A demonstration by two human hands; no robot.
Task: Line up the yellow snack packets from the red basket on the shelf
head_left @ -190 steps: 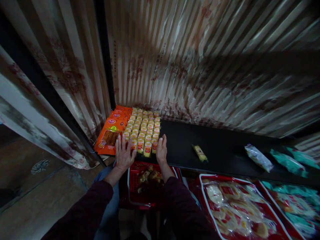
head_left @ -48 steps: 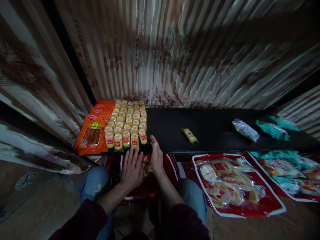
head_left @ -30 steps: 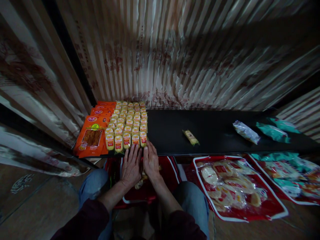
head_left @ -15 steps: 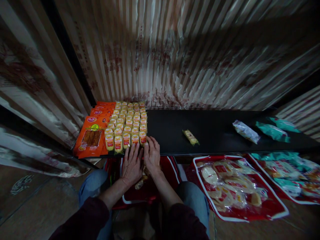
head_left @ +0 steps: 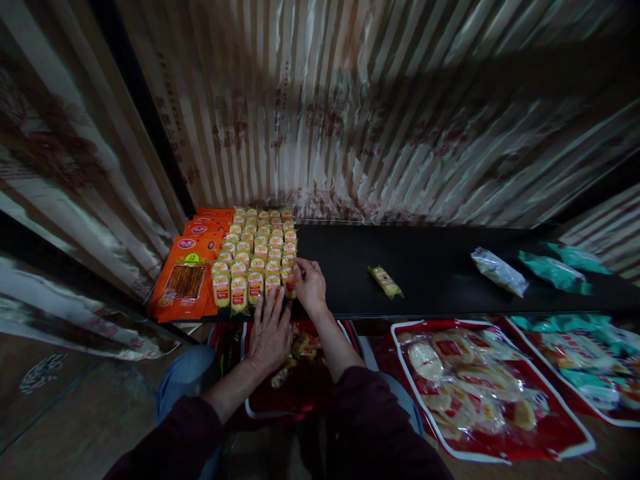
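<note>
Small yellow wrapped snack cakes (head_left: 255, 285) stand in tight rows on a black shelf (head_left: 340, 280). My left hand (head_left: 271, 333) lies with outstretched fingers against the front of the rows, touching the packets near their right end. At the right front corner, my right hand (head_left: 311, 288) has its fingers bent and bunched at the edge of the last wrapped snack cake (head_left: 289, 279). Part of that packet is behind the fingers. Orange snack bags (head_left: 185, 273) overlap in a row just left of the cakes.
A single yellow packet (head_left: 385, 282) lies mid-shelf; a white packet (head_left: 499, 271) and teal packets (head_left: 555, 272) lie farther right. Below are a red basket (head_left: 300, 410) with loose packets between my knees, and another red basket (head_left: 545, 437) of wrapped food. Striped curtain (head_left: 330, 120) hangs behind.
My right hand has moved back along the right side of the rows and its fingers have bent. My left hand stays at the front. The view has shifted slightly.
</note>
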